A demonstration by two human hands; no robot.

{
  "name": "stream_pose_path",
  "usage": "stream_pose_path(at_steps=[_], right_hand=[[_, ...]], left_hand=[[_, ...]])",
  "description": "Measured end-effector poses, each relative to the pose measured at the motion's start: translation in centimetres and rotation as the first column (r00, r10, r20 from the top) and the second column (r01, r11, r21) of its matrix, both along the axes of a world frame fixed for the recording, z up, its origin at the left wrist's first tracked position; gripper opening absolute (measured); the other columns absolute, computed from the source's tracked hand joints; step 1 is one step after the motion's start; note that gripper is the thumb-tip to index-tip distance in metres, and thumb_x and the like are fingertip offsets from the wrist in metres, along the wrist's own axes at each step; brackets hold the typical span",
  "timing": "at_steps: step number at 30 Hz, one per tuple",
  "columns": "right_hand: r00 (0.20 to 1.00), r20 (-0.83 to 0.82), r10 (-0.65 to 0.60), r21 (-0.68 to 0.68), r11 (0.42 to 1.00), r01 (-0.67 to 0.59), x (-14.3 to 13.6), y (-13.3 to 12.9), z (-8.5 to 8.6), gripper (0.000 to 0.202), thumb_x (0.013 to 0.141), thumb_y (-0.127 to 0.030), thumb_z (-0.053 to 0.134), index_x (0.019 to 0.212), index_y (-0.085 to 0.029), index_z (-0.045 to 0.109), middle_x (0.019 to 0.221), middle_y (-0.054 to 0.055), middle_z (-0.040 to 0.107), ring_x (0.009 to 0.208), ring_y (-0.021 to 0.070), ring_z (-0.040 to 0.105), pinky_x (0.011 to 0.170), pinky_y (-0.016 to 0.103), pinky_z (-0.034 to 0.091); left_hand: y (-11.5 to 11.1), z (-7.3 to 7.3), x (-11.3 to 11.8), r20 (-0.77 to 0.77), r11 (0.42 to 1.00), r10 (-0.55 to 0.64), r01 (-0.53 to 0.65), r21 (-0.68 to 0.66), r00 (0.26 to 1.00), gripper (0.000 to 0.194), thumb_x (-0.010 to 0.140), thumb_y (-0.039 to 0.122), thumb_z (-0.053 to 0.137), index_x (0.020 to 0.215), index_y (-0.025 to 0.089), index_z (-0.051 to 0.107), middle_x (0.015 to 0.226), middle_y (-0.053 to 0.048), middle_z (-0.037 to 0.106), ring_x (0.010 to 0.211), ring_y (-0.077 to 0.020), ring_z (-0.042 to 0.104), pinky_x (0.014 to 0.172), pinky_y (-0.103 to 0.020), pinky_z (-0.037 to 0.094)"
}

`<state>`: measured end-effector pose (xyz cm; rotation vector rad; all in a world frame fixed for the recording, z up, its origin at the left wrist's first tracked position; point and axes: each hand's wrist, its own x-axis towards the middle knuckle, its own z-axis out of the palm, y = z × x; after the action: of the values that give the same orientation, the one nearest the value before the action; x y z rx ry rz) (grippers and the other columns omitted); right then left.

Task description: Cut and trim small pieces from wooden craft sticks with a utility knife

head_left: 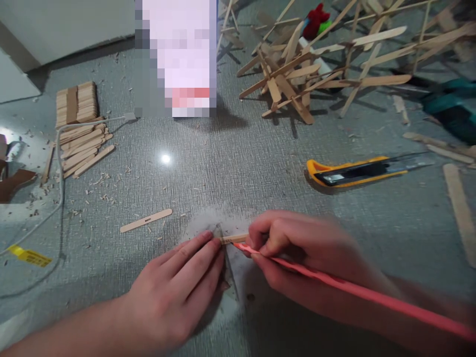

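Observation:
My left hand [186, 282] lies over one end of a wooden craft stick [238, 239], its fingers together and pinning the stick to the surface. Small dark marks show on the stick just beyond my fingertips. A thin, clear, straight-edged piece [232, 277] shows partly beneath that hand; I cannot make out what it is. My right hand [293, 248] is closed around a red pencil [334, 280], whose tip touches or nearly touches the stick beside the marks. Left of my hands lies another craft stick [146, 220] with a small slot in its middle.
A yellow utility knife [349, 171] lies at right, blade out. Behind it is a tangled structure of sticks [290, 79]. Bundled craft sticks [85, 101], loose ones [84, 151] and a white cable [61, 168] are at left. A pixelated upright object [189, 54] stands at the back.

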<state>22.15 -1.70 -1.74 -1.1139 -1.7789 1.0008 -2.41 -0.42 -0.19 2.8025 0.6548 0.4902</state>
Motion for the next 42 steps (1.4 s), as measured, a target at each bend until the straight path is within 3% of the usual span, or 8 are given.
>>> stream_pose_path(at_steps=[9, 17, 21, 25, 29, 34, 38, 42], right_hand=[[0.998, 0.042, 0.049, -0.035, 0.998, -0.048, 0.4, -0.4, -0.2, 0.02, 0.085, -0.006, 0.058, 0.085, -0.024, 0.049, 0.08, -0.003, 0.062, 0.067, 0.0087, 0.058, 0.06, 0.022, 0.046], [0.996, 0.001, 0.093, 0.061, 0.994, -0.093, 0.5, 0.0, 0.2, 0.021, 0.091, -0.004, 0.051, 0.089, -0.024, 0.056, 0.08, -0.003, 0.061, 0.067, 0.0078, 0.057, 0.06, 0.02, 0.046], [0.987, -0.036, 0.154, 0.047, 0.987, -0.152, 1.1, -0.1, 0.1, 0.023, 0.101, -0.014, 0.044, 0.089, -0.024, 0.061, 0.086, 0.0, 0.066, 0.071, 0.0101, 0.063, 0.064, 0.023, 0.05], [0.981, -0.031, 0.191, 0.085, 0.978, -0.188, 1.6, -0.3, 0.4, 0.029, 0.104, -0.018, 0.038, 0.087, -0.024, 0.061, 0.081, 0.001, 0.07, 0.073, 0.0128, 0.067, 0.067, 0.026, 0.053], [0.995, 0.098, 0.011, 0.209, 0.977, -0.032, 1.2, -0.7, 0.2, 0.024, 0.095, -0.006, 0.047, 0.093, -0.026, 0.06, 0.086, -0.001, 0.073, 0.077, 0.0117, 0.071, 0.068, 0.023, 0.055], [0.957, 0.136, -0.256, 0.312, 0.928, 0.204, 0.6, -0.6, -1.1, 0.022, 0.09, -0.016, 0.066, 0.107, -0.029, 0.06, 0.109, 0.002, 0.076, 0.094, 0.0184, 0.075, 0.083, 0.032, 0.061], [0.929, 0.17, -0.33, 0.269, 0.922, 0.278, 0.8, 0.1, -1.9, 0.018, 0.091, -0.024, 0.066, 0.108, -0.029, 0.062, 0.114, 0.004, 0.077, 0.103, 0.0256, 0.075, 0.088, 0.044, 0.062], [0.931, 0.091, -0.355, 0.186, 0.924, 0.334, 0.5, 1.1, -2.9, 0.021, 0.093, -0.03, 0.064, 0.113, -0.028, 0.057, 0.125, 0.009, 0.072, 0.101, 0.0234, 0.075, 0.085, 0.041, 0.065]], left_hand=[[-0.1, 0.1, -0.5, 0.057, 0.994, 0.088, -0.091, 0.056, 0.994, 0.016, 0.091, 0.018, 0.074, 0.104, 0.008, 0.073, 0.12, -0.01, 0.076, 0.121, -0.0251, 0.069, 0.107, -0.037, 0.059], [0.0, 0.7, -0.4, 0.045, 0.966, 0.157, -0.163, 0.203, 0.987, 0.013, 0.091, 0.02, 0.074, 0.082, 0.013, 0.069, 0.109, -0.007, 0.08, 0.1, -0.0225, 0.077, 0.089, -0.036, 0.063], [0.1, 0.4, -0.6, 0.036, 0.983, 0.075, -0.08, 0.166, 0.997, 0.008, 0.093, 0.02, 0.071, 0.094, 0.012, 0.072, 0.115, -0.008, 0.078, 0.105, -0.024, 0.076, 0.09, -0.037, 0.063], [0.2, 0.0, -0.7, -0.025, 0.986, 0.01, -0.005, 0.166, 1.0, 0.021, 0.095, 0.02, 0.066, 0.112, 0.008, 0.071, 0.12, -0.012, 0.076, 0.109, -0.0272, 0.074, 0.089, -0.04, 0.064], [0.2, -0.1, -0.5, -0.036, 0.981, 0.005, 0.002, 0.191, 0.999, 0.022, 0.099, 0.021, 0.06, 0.11, 0.007, 0.072, 0.118, -0.013, 0.076, 0.105, -0.027, 0.074, 0.084, -0.041, 0.065], [0.2, -0.2, -0.3, -0.008, 0.983, 0.011, -0.009, 0.183, 1.0, 0.02, 0.099, 0.02, 0.059, 0.104, 0.006, 0.072, 0.11, -0.014, 0.076, 0.096, -0.026, 0.073, 0.076, -0.039, 0.064], [0.1, -0.7, -0.3, -0.023, 0.982, -0.048, 0.052, 0.182, 0.999, 0.022, 0.1, 0.017, 0.054, 0.099, 0.005, 0.072, 0.105, -0.015, 0.074, 0.088, -0.0236, 0.069, 0.072, -0.038, 0.06], [-0.1, -1.3, -0.4, -0.063, 0.979, -0.071, 0.082, 0.188, 0.996, 0.026, 0.101, 0.018, 0.05, 0.089, 0.01, 0.071, 0.1, -0.013, 0.071, 0.086, -0.0202, 0.067, 0.074, -0.035, 0.058]])
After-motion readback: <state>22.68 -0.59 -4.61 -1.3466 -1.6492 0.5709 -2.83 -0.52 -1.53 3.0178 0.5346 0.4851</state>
